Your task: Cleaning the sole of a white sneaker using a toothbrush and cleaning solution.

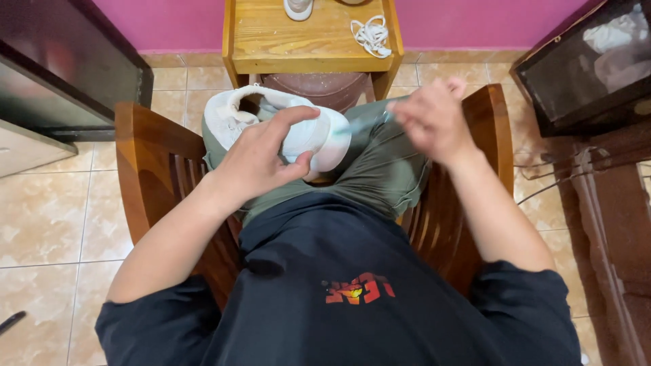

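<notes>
I sit in a wooden armchair (139,152) and look down at my lap. My left hand (261,159) grips a white sneaker (227,115) from above, holding it on its side over my green trousers, toe pointing right. My right hand (434,118) is blurred and holds a thin toothbrush (366,122) whose tip touches the sneaker's toe. The brush handle is partly hidden by my fingers.
A small wooden table (305,41) stands just ahead, with a bundle of white laces (371,35) and another white shoe (298,8) at its far edge. Dark cabinets flank me at left (61,61) and right (590,61). Cables (542,169) lie on the tiled floor at right.
</notes>
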